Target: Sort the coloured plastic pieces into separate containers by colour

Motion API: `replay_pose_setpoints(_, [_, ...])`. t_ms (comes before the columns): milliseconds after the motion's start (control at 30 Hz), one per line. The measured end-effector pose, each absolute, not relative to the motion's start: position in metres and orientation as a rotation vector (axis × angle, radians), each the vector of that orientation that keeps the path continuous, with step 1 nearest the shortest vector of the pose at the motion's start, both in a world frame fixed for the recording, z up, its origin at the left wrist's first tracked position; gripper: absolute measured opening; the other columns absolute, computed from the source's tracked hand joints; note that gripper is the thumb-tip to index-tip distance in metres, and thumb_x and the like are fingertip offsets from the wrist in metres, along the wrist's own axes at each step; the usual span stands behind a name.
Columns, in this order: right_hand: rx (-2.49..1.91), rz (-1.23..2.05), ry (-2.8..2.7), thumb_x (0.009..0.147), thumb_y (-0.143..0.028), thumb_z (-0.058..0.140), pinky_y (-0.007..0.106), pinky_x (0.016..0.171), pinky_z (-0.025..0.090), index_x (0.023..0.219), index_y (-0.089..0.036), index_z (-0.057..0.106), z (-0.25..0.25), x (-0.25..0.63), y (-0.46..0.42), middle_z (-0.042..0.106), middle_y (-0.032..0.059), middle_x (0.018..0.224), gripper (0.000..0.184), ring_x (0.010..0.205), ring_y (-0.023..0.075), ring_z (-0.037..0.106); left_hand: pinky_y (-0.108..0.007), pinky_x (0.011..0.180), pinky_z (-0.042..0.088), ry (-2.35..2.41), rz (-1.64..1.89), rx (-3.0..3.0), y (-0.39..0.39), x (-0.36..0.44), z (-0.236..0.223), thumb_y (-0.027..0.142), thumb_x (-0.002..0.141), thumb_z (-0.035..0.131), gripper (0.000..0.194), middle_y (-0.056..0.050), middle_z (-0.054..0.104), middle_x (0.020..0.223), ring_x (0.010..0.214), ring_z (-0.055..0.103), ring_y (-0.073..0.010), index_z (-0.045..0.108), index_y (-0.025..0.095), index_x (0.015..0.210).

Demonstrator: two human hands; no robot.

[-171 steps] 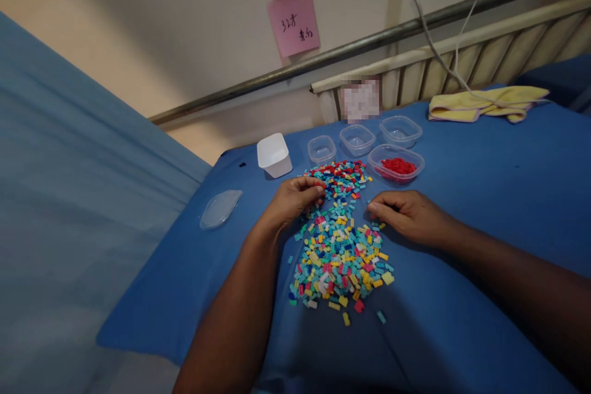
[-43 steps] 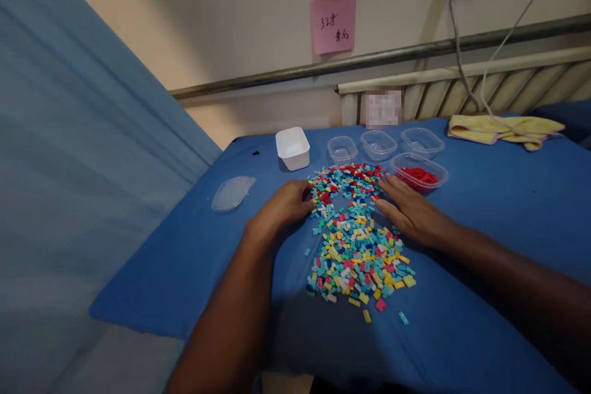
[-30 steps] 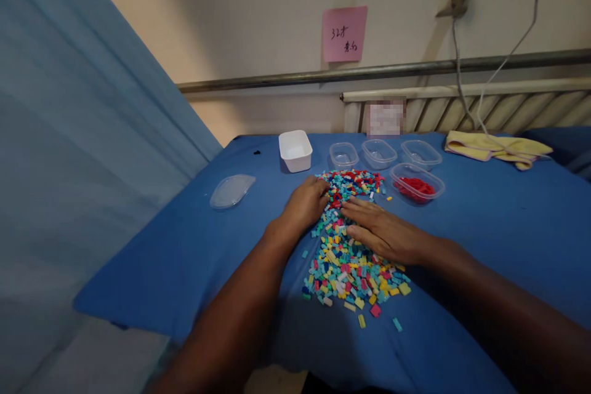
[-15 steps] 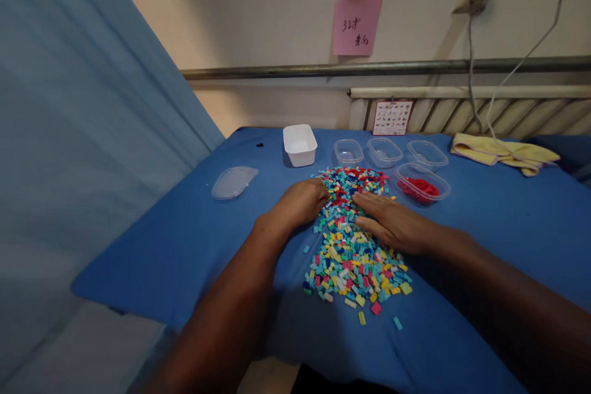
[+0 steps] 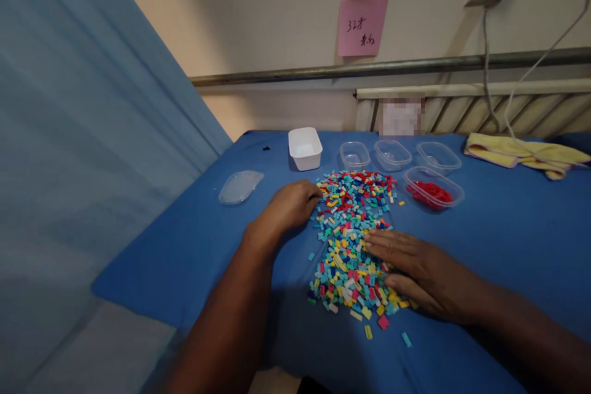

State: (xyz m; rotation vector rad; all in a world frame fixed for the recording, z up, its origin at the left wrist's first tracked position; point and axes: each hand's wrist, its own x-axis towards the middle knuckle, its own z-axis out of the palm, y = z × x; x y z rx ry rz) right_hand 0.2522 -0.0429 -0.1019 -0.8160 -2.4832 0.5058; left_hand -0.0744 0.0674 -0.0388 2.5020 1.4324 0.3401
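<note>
A long spread of small toy building bricks [image 5: 344, 246] in many colours lies on the blue cloth. My left hand [image 5: 295, 202] is at the far left edge of this pile, fingers curled in and pressed together. What those fingers hold, if anything, is hidden. Across the near right part of the bricks lies my right hand [image 5: 410, 265], palm down, fingers stretched out with the thumb apart. Its fingertips touch yellow and blue bricks. Beyond it, a clear plastic tub [image 5: 457, 192] holds red bricks.
At the back stand a white tub [image 5: 307, 160] and three clear tubs, one of them a small clear tub [image 5: 354, 163]. A clear lid [image 5: 240, 187] lies left of the pile. A yellow cloth [image 5: 517, 154] is at the back right; a blue curtain [image 5: 101, 104] hangs on the left.
My right hand has moved nearer and to the right, from the middle of the pile to its near part. The left hand stays at the far left edge. The view has shifted slightly.
</note>
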Motion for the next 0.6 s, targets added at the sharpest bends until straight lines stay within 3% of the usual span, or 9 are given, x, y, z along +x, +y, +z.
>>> replay_pose_setpoints(133, [-0.778, 0.467, -2.38, 0.11, -0.037, 0.062, 0.055, 0.122, 0.055, 0.161, -0.031, 0.061, -0.105, 0.257, -0.04, 0.07, 0.0109, 0.154, 0.052, 0.145, 0.0327, 0.066, -0.034, 0.09, 0.053, 1.372, 0.272, 2.48, 0.067, -0.077, -0.044, 0.017, 0.096, 0.062, 0.024, -0.007, 0.079, 0.111, 0.099, 0.072, -0.0234, 0.082, 0.023, 0.106])
replay_pose_setpoints(367, [-0.956, 0.509, -2.148, 0.111, -0.035, 0.057, 0.048, 0.103, 0.067, 0.138, -0.031, 0.076, -0.108, 0.28, -0.03, 0.082, 0.0094, 0.132, 0.034, 0.122, 0.0305, 0.078, -0.034, 0.092, 0.054, 1.268, 0.103, 2.501, 0.065, -0.073, -0.044, 0.019, 0.098, 0.062, 0.032, -0.007, 0.08, 0.12, 0.108, 0.073, -0.0246, 0.083, 0.027, 0.12])
replay_pose_setpoints(600, [-1.114, 0.571, -2.025, 0.113, -0.039, 0.053, 0.044, 0.092, 0.068, 0.125, -0.03, 0.081, -0.111, 0.29, -0.022, 0.084, 0.0075, 0.119, 0.032, 0.106, 0.029, 0.081, -0.033, 0.08, 0.049, 1.425, 0.067, 2.502, 0.061, -0.067, -0.036, 0.017, 0.094, 0.061, 0.022, -0.007, 0.078, 0.11, 0.093, 0.07, -0.0231, 0.08, 0.023, 0.104])
